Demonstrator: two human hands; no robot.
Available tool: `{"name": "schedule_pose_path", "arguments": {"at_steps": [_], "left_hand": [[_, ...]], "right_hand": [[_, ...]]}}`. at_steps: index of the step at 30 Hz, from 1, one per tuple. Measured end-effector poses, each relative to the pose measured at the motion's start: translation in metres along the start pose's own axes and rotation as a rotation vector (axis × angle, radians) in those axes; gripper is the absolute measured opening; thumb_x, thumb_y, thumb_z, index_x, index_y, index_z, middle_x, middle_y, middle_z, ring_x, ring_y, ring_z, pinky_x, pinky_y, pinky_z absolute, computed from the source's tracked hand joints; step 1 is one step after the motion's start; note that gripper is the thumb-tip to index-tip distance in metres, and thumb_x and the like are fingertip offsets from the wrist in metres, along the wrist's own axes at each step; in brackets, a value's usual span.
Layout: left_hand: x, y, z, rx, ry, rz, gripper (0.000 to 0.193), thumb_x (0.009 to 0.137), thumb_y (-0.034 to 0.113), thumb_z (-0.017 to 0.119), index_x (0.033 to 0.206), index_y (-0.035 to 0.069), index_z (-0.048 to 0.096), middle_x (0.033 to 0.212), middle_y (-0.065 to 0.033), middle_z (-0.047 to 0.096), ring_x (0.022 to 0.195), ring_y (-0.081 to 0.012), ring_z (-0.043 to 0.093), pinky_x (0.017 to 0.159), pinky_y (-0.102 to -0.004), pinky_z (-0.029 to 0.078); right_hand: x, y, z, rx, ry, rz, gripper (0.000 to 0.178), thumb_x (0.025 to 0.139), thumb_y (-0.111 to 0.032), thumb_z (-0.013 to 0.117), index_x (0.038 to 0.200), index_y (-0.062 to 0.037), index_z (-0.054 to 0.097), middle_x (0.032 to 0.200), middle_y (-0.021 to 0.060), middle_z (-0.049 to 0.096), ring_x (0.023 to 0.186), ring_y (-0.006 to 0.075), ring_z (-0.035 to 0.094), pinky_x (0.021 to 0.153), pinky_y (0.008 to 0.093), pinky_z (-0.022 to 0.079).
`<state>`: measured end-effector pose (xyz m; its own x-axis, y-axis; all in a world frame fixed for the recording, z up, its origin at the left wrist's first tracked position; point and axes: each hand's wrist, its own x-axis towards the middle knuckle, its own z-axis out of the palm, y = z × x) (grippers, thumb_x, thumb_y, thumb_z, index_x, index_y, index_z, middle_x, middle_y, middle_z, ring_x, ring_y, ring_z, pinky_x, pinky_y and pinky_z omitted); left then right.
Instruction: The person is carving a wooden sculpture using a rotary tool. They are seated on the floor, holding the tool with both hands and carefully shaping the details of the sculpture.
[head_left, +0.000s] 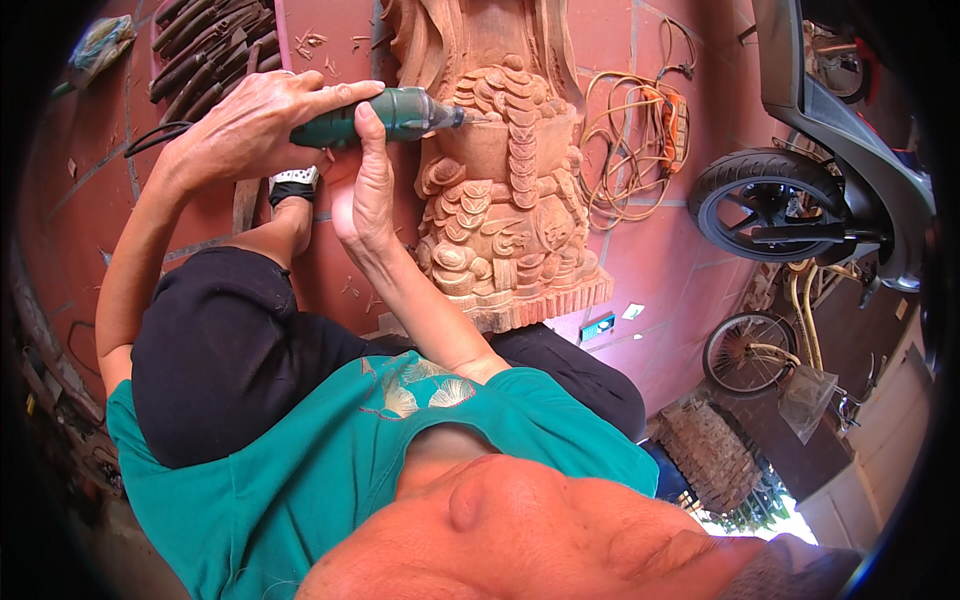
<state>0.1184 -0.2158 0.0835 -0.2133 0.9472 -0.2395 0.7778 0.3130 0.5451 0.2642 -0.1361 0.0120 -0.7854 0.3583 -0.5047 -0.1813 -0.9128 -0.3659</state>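
Observation:
A green rotary tool with a dark nose and a thin bit lies nearly level, pointing right. My left hand grips its rear body from above, with the index finger stretched along the top. From below, my right hand holds the same tool, its thumb pressed up against the side; its other fingers are partly hidden. The bit meets or nearly meets a carved wooden sculpture, near the rim of a bowl shape heaped with coin-like discs. Stacked discs and rounded relief cover the lower part above a ridged base.
A pink-edged tray of wood-handled carving tools sits at the far left. Right of the carving lie an orange power strip and coiled cable. A motorbike wheel and bicycle stand further right. Wood chips litter the red tiles.

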Motion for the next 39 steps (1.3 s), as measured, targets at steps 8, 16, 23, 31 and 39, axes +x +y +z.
{"name": "schedule_pose_path", "arguments": {"at_steps": [8, 16, 23, 31, 39], "left_hand": [[0.0, -0.003, 0.007, -0.005, 0.032, -0.01, 0.097, 0.065, 0.008, 0.078, 0.155, 0.02, 0.046, 0.093, -0.0129, 0.06, 0.087, -0.0331, 0.061, 0.082, -0.0438, 0.05], [0.001, 0.003, -0.01, 0.037, 0.028, 0.054, 0.096, 0.066, 0.009, 0.079, 0.155, 0.023, 0.046, 0.094, -0.0123, 0.059, 0.087, -0.0327, 0.06, 0.08, -0.0436, 0.049], [0.008, 0.016, -0.023, 0.172, 0.094, 0.098, 0.083, 0.068, 0.014, 0.078, 0.147, 0.016, 0.055, 0.09, -0.0137, 0.063, 0.085, -0.0328, 0.064, 0.077, -0.043, 0.049], [0.014, 0.022, -0.024, 0.218, 0.12, 0.109, 0.083, 0.063, 0.011, 0.076, 0.144, 0.014, 0.058, 0.088, -0.0136, 0.063, 0.087, -0.0329, 0.064, 0.077, -0.0429, 0.048], [0.007, 0.018, -0.028, 0.171, 0.093, 0.097, 0.081, 0.067, 0.015, 0.08, 0.145, 0.017, 0.058, 0.088, -0.0129, 0.062, 0.083, -0.0322, 0.063, 0.075, -0.0428, 0.048]], "right_hand": [[0.004, -0.003, -0.004, 0.006, -0.025, 0.043, 0.052, 0.096, -0.041, 0.071, 0.136, -0.0129, 0.054, 0.125, 0.0025, 0.064, 0.111, 0.0132, 0.063, 0.089, 0.032, 0.056], [-0.002, -0.005, 0.004, -0.001, -0.055, 0.018, 0.053, 0.098, -0.043, 0.068, 0.138, -0.0128, 0.052, 0.128, 0.0026, 0.064, 0.116, 0.0151, 0.062, 0.095, 0.0348, 0.054], [-0.002, -0.017, 0.014, 0.081, -0.146, 0.053, 0.052, 0.1, -0.046, 0.063, 0.14, -0.0133, 0.051, 0.132, 0.0035, 0.063, 0.121, 0.0177, 0.062, 0.1, 0.0379, 0.053], [0.002, -0.02, 0.009, 0.115, -0.191, 0.072, 0.052, 0.102, -0.047, 0.061, 0.139, -0.0117, 0.051, 0.132, 0.0046, 0.063, 0.121, 0.0187, 0.063, 0.101, 0.0395, 0.054], [-0.001, -0.014, 0.011, 0.156, -0.188, 0.098, 0.057, 0.099, -0.042, 0.067, 0.142, -0.0121, 0.046, 0.135, 0.007, 0.057, 0.126, 0.0207, 0.058, 0.101, 0.0441, 0.055]]}}
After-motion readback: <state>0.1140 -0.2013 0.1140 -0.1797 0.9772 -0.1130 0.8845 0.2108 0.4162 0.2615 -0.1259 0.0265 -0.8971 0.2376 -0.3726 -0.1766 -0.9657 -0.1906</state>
